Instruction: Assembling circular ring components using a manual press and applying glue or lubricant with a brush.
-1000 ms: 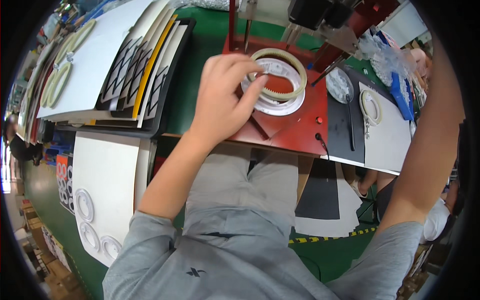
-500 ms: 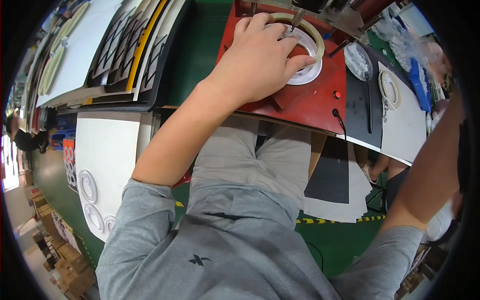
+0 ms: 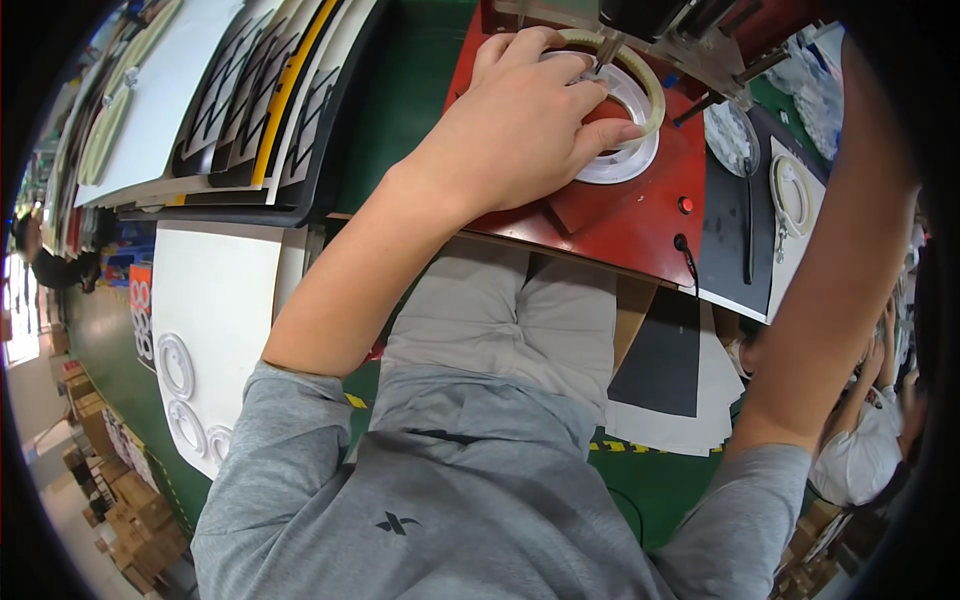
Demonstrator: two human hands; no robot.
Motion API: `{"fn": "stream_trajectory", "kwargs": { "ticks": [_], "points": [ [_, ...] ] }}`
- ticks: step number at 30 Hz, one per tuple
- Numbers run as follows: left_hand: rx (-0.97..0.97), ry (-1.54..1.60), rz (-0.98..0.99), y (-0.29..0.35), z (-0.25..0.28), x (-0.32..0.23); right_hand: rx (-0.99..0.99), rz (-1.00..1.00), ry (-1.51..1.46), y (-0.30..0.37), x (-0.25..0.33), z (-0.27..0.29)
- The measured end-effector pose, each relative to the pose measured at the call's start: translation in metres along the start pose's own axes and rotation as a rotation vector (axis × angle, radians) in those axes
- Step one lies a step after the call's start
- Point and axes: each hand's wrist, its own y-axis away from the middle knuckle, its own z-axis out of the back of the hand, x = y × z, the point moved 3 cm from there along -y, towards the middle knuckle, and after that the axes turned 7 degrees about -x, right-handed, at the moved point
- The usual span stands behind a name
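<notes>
My left hand (image 3: 525, 125) is closed round a coiled cream strap (image 3: 652, 95), its thumb pressing the near right side and its fingers over the left part. Under the coil sits a white plastic ring (image 3: 630, 168) on the red base (image 3: 640, 215) of a bench machine. A narrow metal machine rod (image 3: 607, 50) comes down beside my fingertips. The fingers partly hide the coil and whatever lies under them. My right forearm (image 3: 840, 230) reaches up along the right side, and its hand is beyond the picture's edge.
A red button (image 3: 685, 205) and a black cable (image 3: 686, 250) are on the base. To the right lie a clear dish (image 3: 730, 140) of white pieces and another coiled strap (image 3: 790, 195) with a metal clasp. A black tray (image 3: 325, 170) of stacked cards stands left. Other people sit at right.
My right forearm has swung up and inward on the right side. The view has shifted slightly, while my left hand keeps its hold on the coil.
</notes>
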Motion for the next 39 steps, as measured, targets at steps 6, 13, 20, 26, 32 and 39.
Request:
{"fn": "stream_trajectory", "kwargs": {
  "ticks": [6,13,20,26,32,39],
  "points": [
    [0.124,-0.018,0.083,-0.001,0.008,0.009,-0.105,-0.101,-0.079,0.168,0.359,-0.244],
    [-0.247,0.496,0.815,0.088,0.031,0.052,-0.102,-0.015,-0.001,0.199,0.655,-0.356],
    [-0.117,0.508,0.871,0.100,0.015,0.045,0.654,-0.289,0.581,0.283,0.622,-0.316],
    [-0.115,0.471,0.878,0.100,0.015,0.043,1.029,-0.267,0.774,0.290,0.632,-0.309],
    [-0.105,0.447,0.846,0.095,0.016,0.041,1.066,-0.225,0.747,0.282,0.633,-0.315],
    [-0.105,0.406,0.836,0.100,0.019,0.043,1.123,-0.243,0.616,0.280,0.632,-0.322]
  ]
}}
